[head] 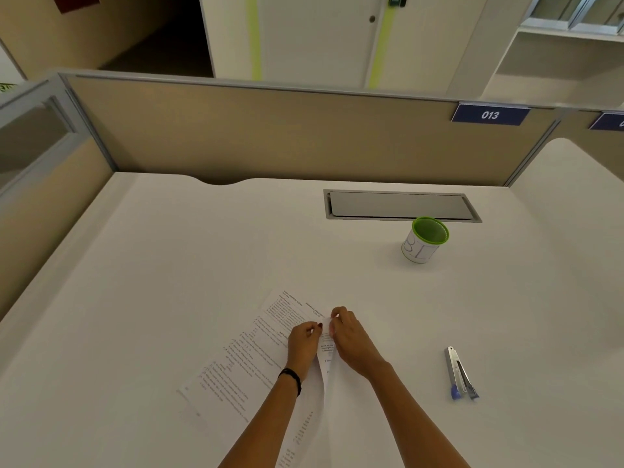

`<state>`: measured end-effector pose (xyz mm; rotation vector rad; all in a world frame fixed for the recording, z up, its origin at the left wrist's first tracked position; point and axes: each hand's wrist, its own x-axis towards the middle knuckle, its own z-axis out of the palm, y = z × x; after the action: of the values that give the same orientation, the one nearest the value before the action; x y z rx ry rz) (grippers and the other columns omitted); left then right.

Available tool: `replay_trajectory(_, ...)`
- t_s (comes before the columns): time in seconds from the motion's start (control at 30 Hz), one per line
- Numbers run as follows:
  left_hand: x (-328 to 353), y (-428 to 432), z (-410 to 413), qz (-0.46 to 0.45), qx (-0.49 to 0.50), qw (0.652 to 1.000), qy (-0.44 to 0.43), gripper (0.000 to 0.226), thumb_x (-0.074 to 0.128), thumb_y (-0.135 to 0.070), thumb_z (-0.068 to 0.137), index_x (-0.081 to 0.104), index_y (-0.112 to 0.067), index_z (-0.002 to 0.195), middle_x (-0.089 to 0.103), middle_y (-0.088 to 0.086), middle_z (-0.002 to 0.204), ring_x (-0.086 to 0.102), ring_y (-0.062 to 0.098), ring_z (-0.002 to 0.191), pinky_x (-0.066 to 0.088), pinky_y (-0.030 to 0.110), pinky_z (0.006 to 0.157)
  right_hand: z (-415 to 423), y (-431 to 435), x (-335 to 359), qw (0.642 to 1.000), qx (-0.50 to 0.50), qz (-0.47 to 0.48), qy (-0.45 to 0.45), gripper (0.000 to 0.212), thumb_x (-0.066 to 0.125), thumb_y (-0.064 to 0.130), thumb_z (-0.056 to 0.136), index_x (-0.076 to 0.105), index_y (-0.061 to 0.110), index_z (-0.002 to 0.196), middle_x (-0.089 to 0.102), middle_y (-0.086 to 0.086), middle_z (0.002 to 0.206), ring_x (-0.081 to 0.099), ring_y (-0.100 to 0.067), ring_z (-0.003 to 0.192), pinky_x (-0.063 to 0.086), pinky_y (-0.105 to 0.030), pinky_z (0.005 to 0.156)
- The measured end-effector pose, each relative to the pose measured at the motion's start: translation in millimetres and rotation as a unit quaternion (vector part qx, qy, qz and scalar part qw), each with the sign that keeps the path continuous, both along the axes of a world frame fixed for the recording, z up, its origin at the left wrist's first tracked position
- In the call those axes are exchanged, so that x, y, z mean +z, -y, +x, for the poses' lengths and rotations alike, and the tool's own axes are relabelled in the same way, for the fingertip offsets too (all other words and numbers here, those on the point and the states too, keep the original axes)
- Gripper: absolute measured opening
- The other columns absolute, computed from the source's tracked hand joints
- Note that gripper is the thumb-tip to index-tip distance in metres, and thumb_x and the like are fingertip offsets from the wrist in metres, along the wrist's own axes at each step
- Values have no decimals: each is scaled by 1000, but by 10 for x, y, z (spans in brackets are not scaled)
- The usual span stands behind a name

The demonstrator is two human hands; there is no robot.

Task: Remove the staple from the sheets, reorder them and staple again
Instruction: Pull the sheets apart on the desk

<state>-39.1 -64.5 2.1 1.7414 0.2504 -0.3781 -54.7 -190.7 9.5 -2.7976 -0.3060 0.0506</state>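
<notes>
Printed sheets [243,363] lie on the white desk [169,265] in front of me, slanting from lower left to upper right. My left hand [304,346] and my right hand [351,339] meet at the sheets' upper right corner. Both pinch the paper there, and the corner is lifted and folded between them. The staple itself is too small to see. A silver stapler [460,374] with blue ends lies on the desk to the right, well apart from my hands.
A green-rimmed white cup [424,240] stands at the back right, in front of a grey cable hatch [400,206]. Beige partition panels [270,136] close off the desk's back and left side. A black band sits on my left wrist.
</notes>
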Motion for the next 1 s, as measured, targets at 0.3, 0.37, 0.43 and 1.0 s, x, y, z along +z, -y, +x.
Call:
replay_trajectory(0.3, -29, 1, 35, 43, -19, 999, 15, 27, 54, -19, 94, 63, -8, 70, 63, 7, 70, 55, 16, 63, 42, 21, 58, -33, -17, -35, 997, -45, 63, -19, 25, 36, 15, 97, 45, 3, 117, 46, -12, 123, 46, -19, 102, 45, -24, 91)
replay_trajectory(0.37, -14, 23, 31, 64, -14, 997, 34, 26, 54, -18, 93, 66, -7, 73, 62, 5, 69, 55, 14, 62, 43, 20, 57, -18, -6, -41, 999, -35, 33, -20, 27, 37, 16, 97, 44, 4, 120, 45, -12, 125, 45, -19, 103, 43, -22, 90)
replay_trajectory(0.43, -11, 53, 10, 86, -1, 995, 58, 27, 54, -17, 94, 65, -6, 72, 61, 5, 68, 54, 16, 63, 43, 24, 60, 10, -6, -29, 999, -33, -5, -26, 28, 35, 16, 97, 42, 5, 121, 43, -11, 126, 45, -19, 103, 40, -21, 87)
replay_trajectory(1.0, -50, 109, -61, 51, 63, 995, 53, 24, 55, -15, 92, 61, -5, 72, 60, 11, 70, 55, 24, 68, 43, 28, 61, 27, -54, -56, 997, -50, -67, 1, 25, 32, 18, 99, 45, 9, 117, 46, -9, 120, 45, -19, 98, 35, -24, 82)
